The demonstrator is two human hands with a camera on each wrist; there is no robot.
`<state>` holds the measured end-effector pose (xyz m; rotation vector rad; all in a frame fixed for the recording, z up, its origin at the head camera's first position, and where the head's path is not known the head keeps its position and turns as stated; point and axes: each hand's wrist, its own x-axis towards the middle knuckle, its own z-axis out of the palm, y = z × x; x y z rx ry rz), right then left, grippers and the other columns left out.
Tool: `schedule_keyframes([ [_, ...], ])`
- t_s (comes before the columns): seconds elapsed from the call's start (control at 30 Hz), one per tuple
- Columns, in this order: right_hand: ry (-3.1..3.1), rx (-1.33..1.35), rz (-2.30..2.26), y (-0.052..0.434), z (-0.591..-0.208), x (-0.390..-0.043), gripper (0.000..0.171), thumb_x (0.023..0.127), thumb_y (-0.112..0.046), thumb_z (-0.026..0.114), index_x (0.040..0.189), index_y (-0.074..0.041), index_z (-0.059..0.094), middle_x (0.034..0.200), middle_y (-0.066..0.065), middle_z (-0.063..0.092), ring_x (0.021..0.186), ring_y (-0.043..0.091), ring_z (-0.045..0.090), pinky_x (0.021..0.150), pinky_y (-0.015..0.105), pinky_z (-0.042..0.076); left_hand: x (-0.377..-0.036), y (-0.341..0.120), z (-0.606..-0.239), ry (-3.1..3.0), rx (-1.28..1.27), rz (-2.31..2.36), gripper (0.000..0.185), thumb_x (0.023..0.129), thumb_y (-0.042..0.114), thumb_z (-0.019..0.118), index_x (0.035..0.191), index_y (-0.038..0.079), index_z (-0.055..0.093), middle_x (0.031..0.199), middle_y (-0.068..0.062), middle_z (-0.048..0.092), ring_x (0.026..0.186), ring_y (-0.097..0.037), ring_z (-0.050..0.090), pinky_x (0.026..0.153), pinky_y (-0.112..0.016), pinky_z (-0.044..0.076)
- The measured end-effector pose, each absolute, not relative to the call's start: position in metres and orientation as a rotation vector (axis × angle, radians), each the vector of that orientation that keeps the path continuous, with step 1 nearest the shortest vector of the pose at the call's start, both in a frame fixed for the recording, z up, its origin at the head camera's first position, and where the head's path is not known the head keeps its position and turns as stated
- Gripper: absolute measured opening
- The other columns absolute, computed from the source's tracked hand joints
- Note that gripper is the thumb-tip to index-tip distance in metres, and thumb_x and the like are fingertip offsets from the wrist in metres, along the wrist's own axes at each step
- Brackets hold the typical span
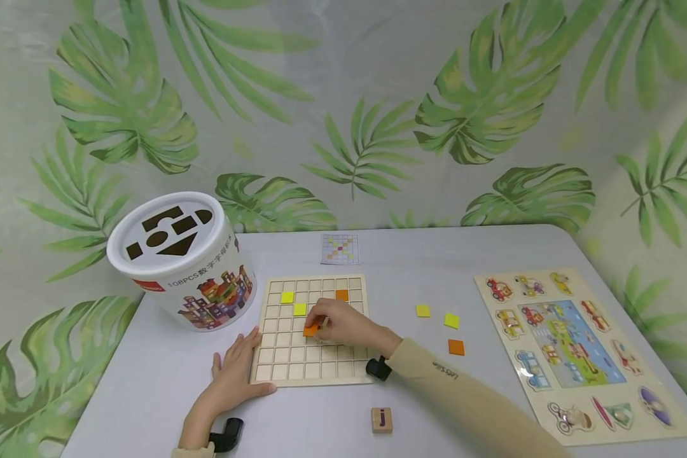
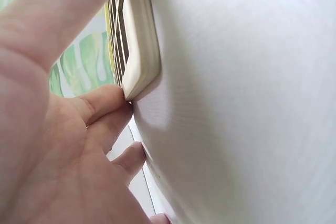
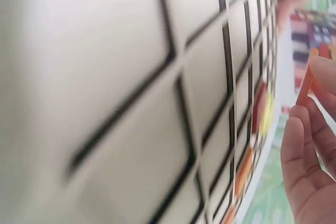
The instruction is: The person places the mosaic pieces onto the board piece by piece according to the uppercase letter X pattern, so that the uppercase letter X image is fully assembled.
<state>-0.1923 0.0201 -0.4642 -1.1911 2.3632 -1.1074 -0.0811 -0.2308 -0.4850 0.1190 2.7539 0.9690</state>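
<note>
A wooden grid board point(image 1: 315, 383) lies on the table with two yellow tiles point(image 1: 287, 297) and an orange tile point(image 1: 341, 295) in its upper squares. Over the board's middle, my right hand point(image 1: 343, 326) pinches another orange tile point(image 1: 310, 331) between thumb and fingers; the right wrist view shows this orange tile point(image 3: 306, 80) held on edge, above the grid. My left hand point(image 1: 231, 375) rests at the board's left side with fingers spread. In the left wrist view, fingertips point(image 2: 123, 95) touch the board's corner point(image 2: 140, 80). Part of the grid is hidden under my right hand.
Two loose yellow tiles point(image 1: 451, 320) and an orange tile point(image 1: 456, 347) lie right of the board. Behind it is a small pattern card point(image 1: 340, 249). A white bucket point(image 1: 206, 280) stands left, a vehicle puzzle board point(image 1: 498, 318) lies right, and a letter block point(image 1: 381, 420) sits in front.
</note>
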Motion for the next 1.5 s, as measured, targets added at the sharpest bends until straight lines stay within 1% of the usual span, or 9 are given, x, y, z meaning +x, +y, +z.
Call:
schedule_keyframes([
  [0.17,2.402,-1.214,-0.973,-0.003,-0.471,-0.189,0.013,0.083,-0.001,0.069,0.094,-0.009,0.07,0.09,-0.005,0.059,0.078,0.006,0.052,0.07,0.015,0.045,-0.081,-0.231,-0.483,2.76,0.127,0.957,0.107,0.068,0.04,0.084,0.148,-0.002,0.027,0.157,-0.019,0.016,0.141,-0.044,0.007,0.099,-0.074,-0.01],
  [0.3,2.465,-1.236,-0.872,-0.013,-0.474,-0.186,0.013,0.082,-0.001,0.07,0.092,-0.009,0.07,0.087,-0.005,0.058,0.075,0.006,0.049,0.068,0.013,0.043,-0.081,-0.232,-0.484,2.761,0.123,0.949,0.107,0.068,0.041,0.084,0.148,-0.002,0.027,0.157,-0.019,0.016,0.141,-0.045,0.007,0.098,-0.074,-0.01],
  [0.5,2.527,-1.281,-0.753,-0.021,-0.472,-0.185,0.014,0.081,0.001,0.07,0.089,-0.011,0.07,0.087,-0.005,0.06,0.078,0.006,0.05,0.072,0.014,0.043,-0.082,-0.231,-0.486,2.758,0.127,0.947,0.108,0.069,0.042,0.083,0.148,-0.001,0.025,0.157,-0.018,0.015,0.141,-0.044,0.006,0.099,-0.074,-0.01],
  [0.7,2.521,-1.262,-0.689,-0.021,-0.469,-0.184,0.018,0.083,0.0,0.069,0.097,-0.011,0.072,0.097,-0.005,0.063,0.09,0.006,0.055,0.084,0.016,0.045,-0.082,-0.232,-0.487,2.762,0.138,0.942,0.108,0.069,0.043,0.083,0.149,-0.002,0.024,0.157,-0.019,0.015,0.141,-0.044,0.007,0.099,-0.074,-0.01],
  [0.83,2.452,-1.225,-0.802,-0.011,-0.463,-0.183,0.021,0.086,0.0,0.065,0.103,-0.009,0.072,0.1,-0.004,0.064,0.088,0.007,0.056,0.081,0.017,0.046,-0.082,-0.232,-0.488,2.767,0.134,0.943,0.109,0.069,0.043,0.083,0.149,-0.002,0.023,0.157,-0.019,0.016,0.141,-0.044,0.007,0.099,-0.073,-0.01],
  [0.93,2.413,-1.213,-0.932,0.006,-0.457,-0.186,0.019,0.088,0.0,0.063,0.103,-0.006,0.071,0.099,0.0,0.065,0.083,0.008,0.055,0.074,0.017,0.047,-0.081,-0.232,-0.489,2.775,0.136,0.952,0.11,0.068,0.043,0.083,0.149,-0.002,0.023,0.156,-0.019,0.016,0.141,-0.044,0.008,0.099,-0.073,-0.01],
  [1.03,2.403,-1.165,-1.042,0.033,-0.451,-0.191,0.016,0.088,-0.001,0.064,0.103,-0.003,0.069,0.1,0.005,0.066,0.083,0.01,0.056,0.072,0.019,0.049,-0.081,-0.232,-0.49,2.776,0.137,0.962,0.11,0.067,0.043,0.084,0.148,-0.002,0.024,0.156,-0.019,0.016,0.141,-0.044,0.008,0.099,-0.073,-0.01],
  [1.27,2.56,-1.003,-1.197,0.123,-0.45,-0.205,0.016,0.084,0.003,0.066,0.1,0.001,0.068,0.096,0.011,0.067,0.082,0.015,0.058,0.069,0.027,0.051,-0.081,-0.231,-0.491,2.774,0.134,0.986,0.108,0.067,0.042,0.084,0.147,-0.002,0.027,0.156,-0.019,0.017,0.14,-0.045,0.007,0.099,-0.073,-0.011],
  [1.5,2.707,-0.791,-1.14,0.208,-0.461,-0.207,0.016,0.084,0.004,0.067,0.1,0.0,0.068,0.096,0.008,0.067,0.082,0.019,0.058,0.069,0.029,0.052,-0.082,-0.231,-0.491,2.769,0.122,0.986,0.107,0.066,0.04,0.085,0.147,-0.001,0.028,0.156,-0.019,0.017,0.141,-0.045,0.007,0.099,-0.073,-0.012],
])
